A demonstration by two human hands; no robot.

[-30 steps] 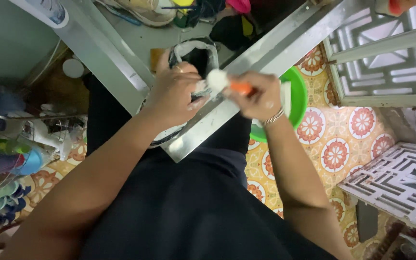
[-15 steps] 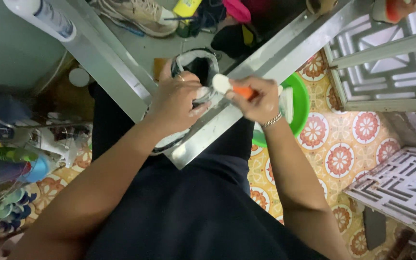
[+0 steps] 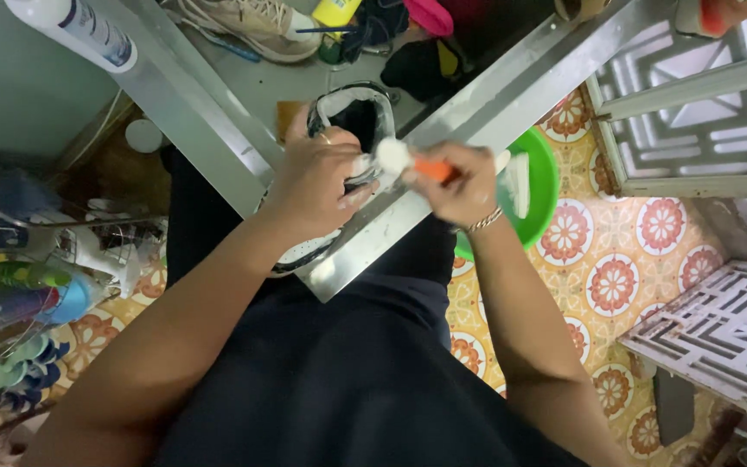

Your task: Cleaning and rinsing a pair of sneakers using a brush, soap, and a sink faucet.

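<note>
A person's left hand (image 3: 315,177) closes around the collar of a black-and-white sneaker with a perforated white toe (image 3: 339,156), pinning it against the bare metal edge of the counter (image 3: 373,238), while the right hand (image 3: 460,182) is clenched on the orange handle of a small brush with a foam-covered white head (image 3: 393,156) that touches the shoe's rim just beside the left thumb. White suds cling to the fingers of both hands, and that wet grip is the likeliest trouble here: the sneaker sits half over the counter edge above the person's black-clad lap, so a slip of the left hand could drop it onto the lap or onto the orange-and-cream patterned floor tiles (image 3: 616,277). The brush works so near the left fingers that a hard stroke could scrape them or flick foam onto the clothes. Just beyond the right wrist, which wears a thin metal bracelet, a bright green plastic basin (image 3: 542,186) with a white object inside rests on the floor; an elbow swung back could knock it. Farther up the counter lie a beige lace-up sneaker (image 3: 252,22) and dark odds and ends, and a white lattice panel (image 3: 693,95) leans at the right.
</note>
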